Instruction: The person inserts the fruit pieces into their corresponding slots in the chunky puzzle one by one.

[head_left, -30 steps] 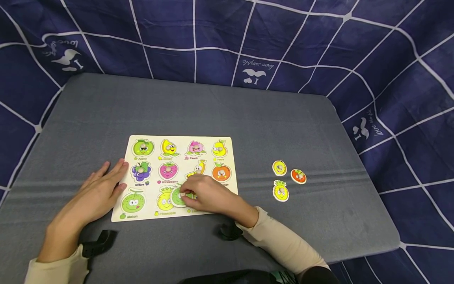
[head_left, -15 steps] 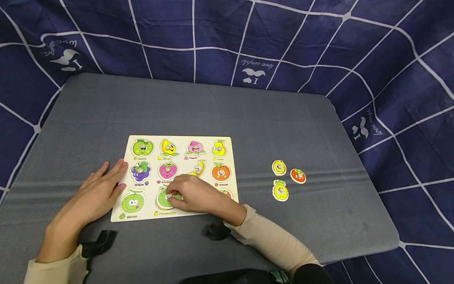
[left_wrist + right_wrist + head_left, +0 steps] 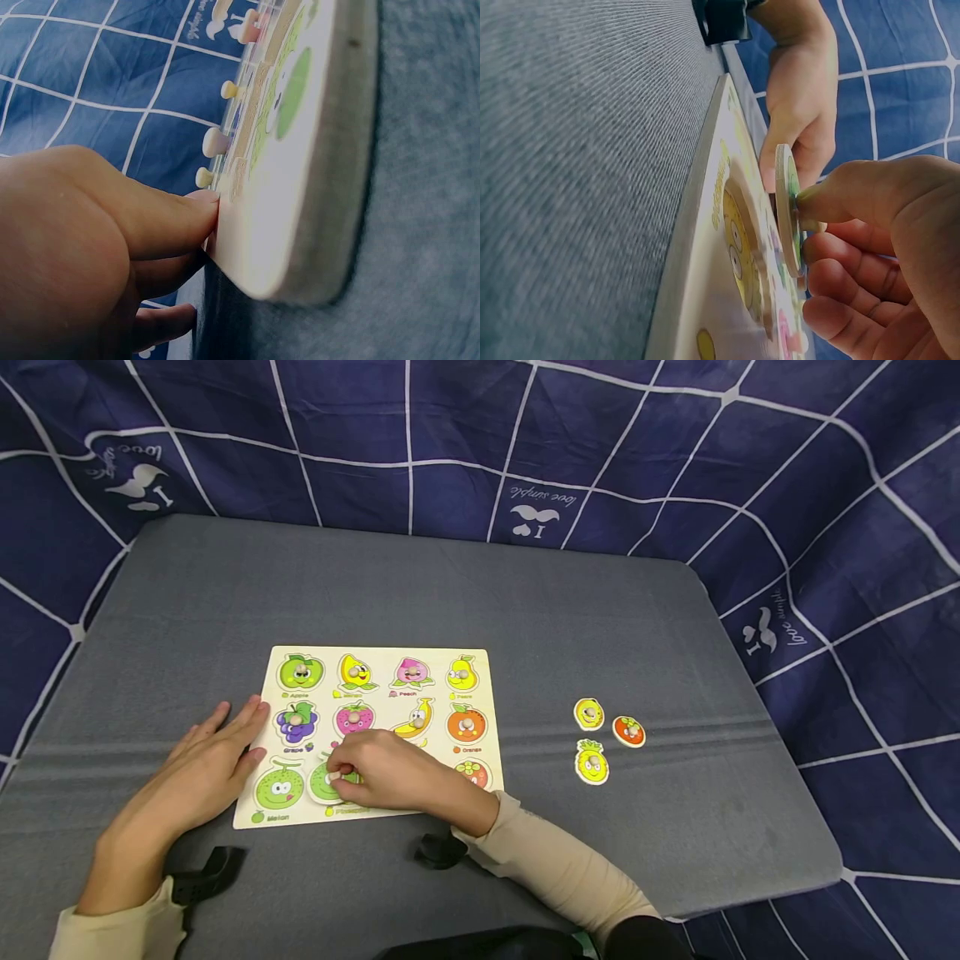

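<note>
My right hand (image 3: 397, 770) pinches a round green melon puzzle piece (image 3: 318, 783) by its small knob. In the right wrist view that melon piece (image 3: 784, 214) stands tilted above the board, near the printed pineapple slot (image 3: 739, 247). The cream fruit board (image 3: 382, 670) lies flat, with knobbed fruit pieces set in its upper two rows. A printed melon slot (image 3: 279, 789) shows at its lower left. My left hand (image 3: 202, 768) lies with extended fingers along the board's left edge; in the left wrist view the thumb (image 3: 184, 221) touches the edge. My right hand covers part of the bottom row.
Right of the board lie three loose pieces on the grey table (image 3: 675, 827): a yellow round fruit (image 3: 588, 714), a red round fruit (image 3: 629, 732) and a pineapple (image 3: 592, 763). A blue checked cloth (image 3: 450, 410) hangs behind the table.
My right hand has moved left across the bottom row with the melon piece, passing over the pineapple slot. The left hand has stayed in place.
</note>
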`<state>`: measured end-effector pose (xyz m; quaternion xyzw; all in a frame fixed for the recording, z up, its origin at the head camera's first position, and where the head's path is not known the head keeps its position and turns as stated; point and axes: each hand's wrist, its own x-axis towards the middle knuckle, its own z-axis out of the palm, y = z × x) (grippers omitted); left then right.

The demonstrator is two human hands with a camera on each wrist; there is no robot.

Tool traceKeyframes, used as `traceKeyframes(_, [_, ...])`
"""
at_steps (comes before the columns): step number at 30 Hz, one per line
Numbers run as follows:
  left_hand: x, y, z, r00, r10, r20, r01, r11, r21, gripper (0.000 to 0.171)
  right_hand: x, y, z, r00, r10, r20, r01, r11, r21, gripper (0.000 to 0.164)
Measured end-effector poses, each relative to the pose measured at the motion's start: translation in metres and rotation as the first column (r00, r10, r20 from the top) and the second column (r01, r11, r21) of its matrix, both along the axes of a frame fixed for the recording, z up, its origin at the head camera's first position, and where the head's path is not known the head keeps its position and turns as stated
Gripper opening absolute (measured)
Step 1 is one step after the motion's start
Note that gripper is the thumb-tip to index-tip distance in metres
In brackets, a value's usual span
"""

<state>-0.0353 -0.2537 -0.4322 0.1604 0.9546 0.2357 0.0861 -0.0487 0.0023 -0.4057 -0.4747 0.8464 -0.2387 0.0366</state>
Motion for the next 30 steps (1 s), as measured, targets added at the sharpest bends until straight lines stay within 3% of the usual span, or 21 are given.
traceKeyframes(6, [0.000, 0.000, 0.000, 1.000, -0.001, -0.007, 0.001, 1.000, 0.000, 0.057, 0.000, -0.005, -0.001, 1.000, 0.001, 0.005, -0.001, 1.000, -0.007, 0.006])
traceKeyframes(30, [0.000, -0.002, -0.001, 1.000, -0.017, -0.020, 0.017, 1.000, 0.006, 0.055, -0.002, -0.038, 0.003, 0.999, 0.029, 0.016, -0.031, 0.991, 0.133, 0.009])
